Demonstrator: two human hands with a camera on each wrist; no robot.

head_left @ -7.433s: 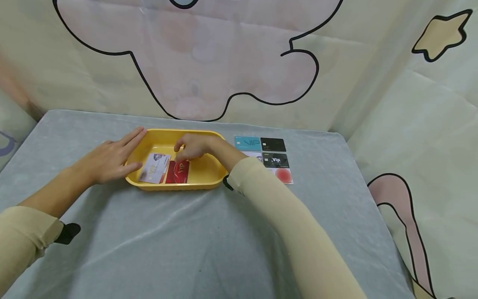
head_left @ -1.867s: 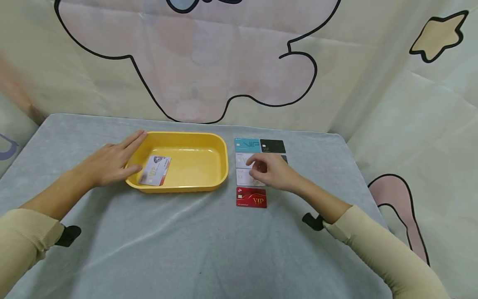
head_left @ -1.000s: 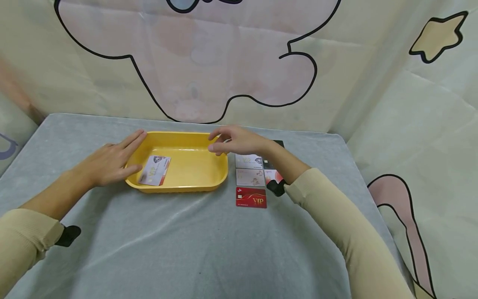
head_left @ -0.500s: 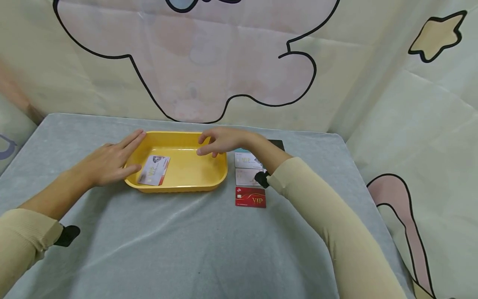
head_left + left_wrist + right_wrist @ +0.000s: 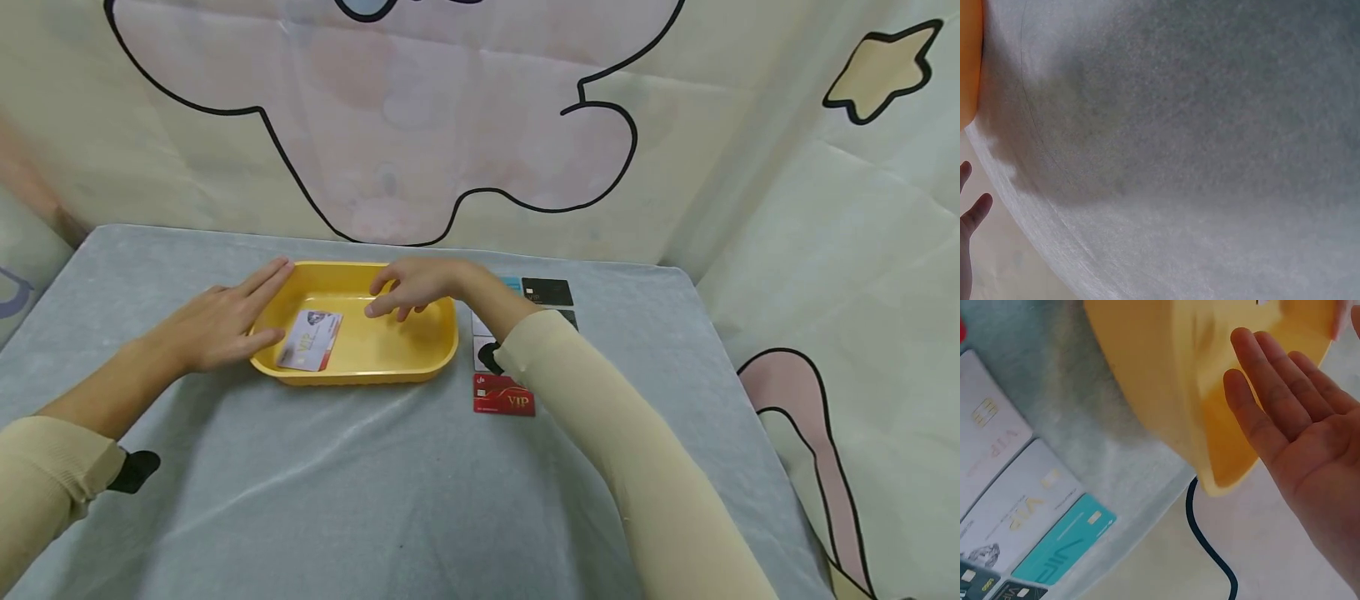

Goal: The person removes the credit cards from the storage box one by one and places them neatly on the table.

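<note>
My left hand (image 5: 228, 321) rests with straight fingers on the left rim of a yellow tray (image 5: 352, 377). Over the tray's middle hovers my right hand (image 5: 423, 287), its fingers loosely bent and nothing held; the right wrist view shows its bare palm and fingers (image 5: 1272, 387). A white VIP card (image 5: 310, 340) with a red corner lies inside the tray at the left, a short way from the right fingertips. To the right of the tray, a red VIP card (image 5: 504, 395) lies on the cloth, nearest the front of a group of cards.
Behind the red card lie white cards (image 5: 1019, 494), a teal VIP card (image 5: 1063, 540) and black cards (image 5: 547, 292), set edge to edge and partly covered by my right arm. Grey cloth (image 5: 337, 500) covers the table. A patterned curtain (image 5: 450, 125) hangs behind its far edge.
The red card, earlier in the tray, now lies on the cloth at the front of the group. My right hand has since moved left from the cards to over the tray; the left stays put.
</note>
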